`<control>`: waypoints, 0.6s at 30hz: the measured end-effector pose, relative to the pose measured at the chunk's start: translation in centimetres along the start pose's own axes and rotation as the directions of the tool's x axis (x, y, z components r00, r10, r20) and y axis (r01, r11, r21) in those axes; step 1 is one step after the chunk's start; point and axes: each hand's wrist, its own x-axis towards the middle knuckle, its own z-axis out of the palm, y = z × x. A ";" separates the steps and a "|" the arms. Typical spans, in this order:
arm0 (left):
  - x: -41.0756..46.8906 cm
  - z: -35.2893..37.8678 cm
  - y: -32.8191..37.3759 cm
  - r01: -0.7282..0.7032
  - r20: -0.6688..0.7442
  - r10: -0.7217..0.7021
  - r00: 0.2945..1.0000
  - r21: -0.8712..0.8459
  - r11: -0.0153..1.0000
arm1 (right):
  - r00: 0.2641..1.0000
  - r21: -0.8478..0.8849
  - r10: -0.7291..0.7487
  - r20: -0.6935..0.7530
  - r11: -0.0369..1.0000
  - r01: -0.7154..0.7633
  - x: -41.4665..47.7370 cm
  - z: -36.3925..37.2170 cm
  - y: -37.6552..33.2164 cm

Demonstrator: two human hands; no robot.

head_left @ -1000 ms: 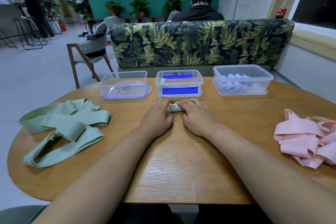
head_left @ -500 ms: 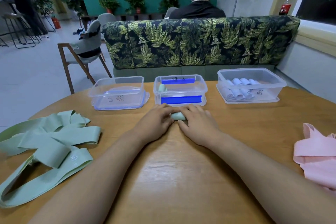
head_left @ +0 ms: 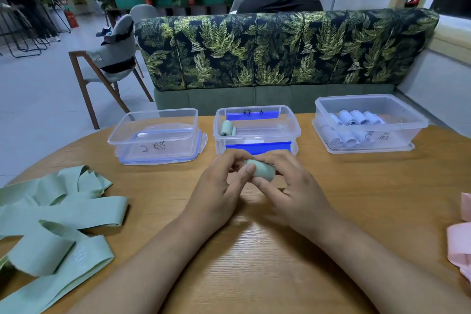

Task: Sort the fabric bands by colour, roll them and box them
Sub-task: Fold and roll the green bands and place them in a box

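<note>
Both grips meet at the middle of the round wooden worktop (head_left: 254, 262), clamped together on one small green roll (head_left: 263, 173). The left grip (head_left: 219, 191) has its fingers curled and its thumb (head_left: 251, 169) pressed on the roll's left end. The right grip (head_left: 290, 194) curls its fingers over the top of the roll and pinches it from below with the thumb. The roll lies roughly level, left to right, just in front of the middle box (head_left: 295, 130); the grips hide whether it touches the worktop.

Three clear plastic boxes stand in a row at the far edge. The left box (head_left: 117, 135) holds no bands. The middle box holds boxed rolls (head_left: 227, 128) of the same green in its far left corner. The right box (head_left: 418, 130) holds many pale blue rolls (head_left: 356, 117), packed side by side.

Loose green bands (head_left: 56, 214) lie in a tangled heap at the left of the worktop, well apart from the grips. Pink bands (head_left: 461, 239) lie at the right edge, partly out of view.

Behind the worktop stands a leaf-print sofa (head_left: 280, 51), with a person (head_left: 280, 0) seated beyond it, back turned. A wooden chair (head_left: 112, 58) stands to the left.
</note>
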 end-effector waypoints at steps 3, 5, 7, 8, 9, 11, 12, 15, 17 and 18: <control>-0.2 -0.3 0.6 0.044 0.003 -0.044 0.999 -0.127 0.991 | 0.978 0.347 0.189 0.083 0.915 -0.207 0.1 0.3 -0.4; -0.3 -0.8 0.6 0.011 0.045 -0.005 0.999 -0.132 0.991 | 0.941 0.584 0.299 0.159 0.740 -0.333 0.3 0.3 -0.4; -0.5 -0.9 0.4 -0.043 0.111 0.051 0.993 -0.074 0.996 | 0.885 0.769 0.373 0.278 0.466 -0.438 0.6 0.1 -0.4; -0.6 -0.8 0.2 -0.063 0.131 0.066 0.989 -0.026 0.998 | 0.854 0.812 0.391 0.343 0.333 -0.479 0.7 0.0 -0.6; -0.6 -0.6 0.1 -0.075 0.133 0.072 0.988 0.017 0.997 | 0.826 0.828 0.401 0.397 0.231 -0.510 0.7 -0.1 -0.8; -0.5 -0.3 0.0 -0.086 0.090 0.081 0.993 0.061 0.994 | 0.792 0.821 0.391 0.469 0.137 -0.554 0.7 0.0 -1.1; -0.5 -0.2 -0.1 -0.109 0.058 0.104 0.993 0.085 0.990 | 0.786 0.811 0.379 0.489 0.135 -0.569 0.6 0.1 -1.1; -0.4 -0.4 -0.2 -0.180 -0.004 0.184 0.983 0.167 0.969 | 0.788 0.802 0.346 0.510 0.140 -0.580 0.4 0.7 -1.2; -0.3 -0.8 -0.1 -0.180 0.011 0.181 0.983 0.187 0.966 | 0.779 0.795 0.354 0.517 0.138 -0.591 0.5 0.9 -1.4; -0.2 -1.0 -0.2 -0.177 0.029 0.175 0.984 0.208 0.962 | 0.770 0.783 0.372 0.519 0.154 -0.602 0.5 1.0 -1.4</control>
